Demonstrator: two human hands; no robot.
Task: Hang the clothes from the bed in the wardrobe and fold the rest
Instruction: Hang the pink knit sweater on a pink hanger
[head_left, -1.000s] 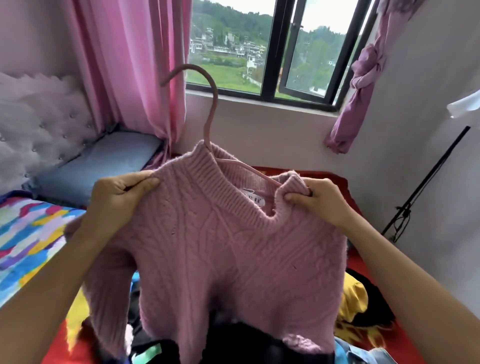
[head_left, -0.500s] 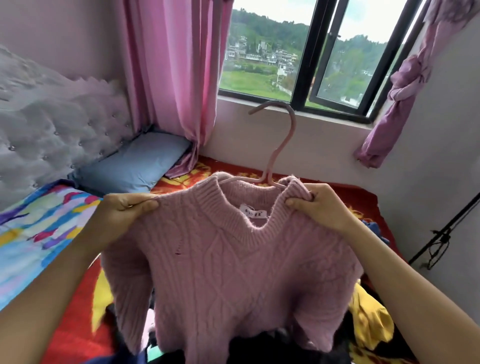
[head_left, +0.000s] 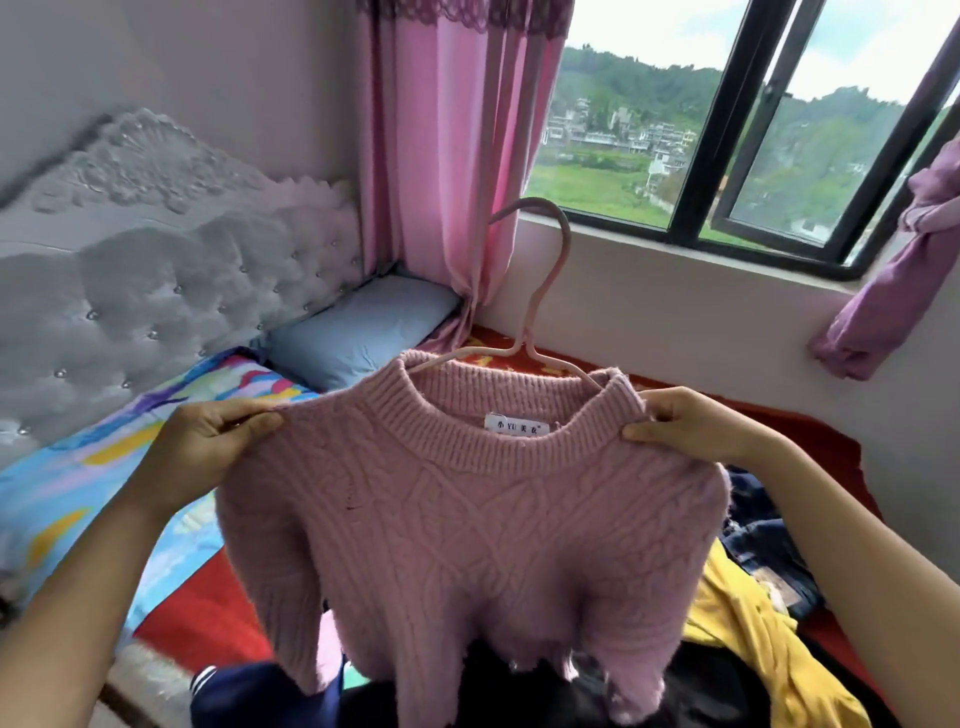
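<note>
A grey tufted headboard (head_left: 156, 291) stands at the head of the bed (head_left: 208, 618). A blue pillow (head_left: 358, 327) lies in the bed's far corner, touching the headboard. A bright patterned quilt (head_left: 78, 467) covers the left edge. A pink curtain (head_left: 447, 156) hangs beside a black-framed window (head_left: 727, 130). At the right hangs a knotted purple curtain (head_left: 893, 291).

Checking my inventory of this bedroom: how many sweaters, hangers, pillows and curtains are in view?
sweater: 1
hanger: 1
pillow: 1
curtains: 2, a pink curtain and a purple curtain
Total: 5
</note>
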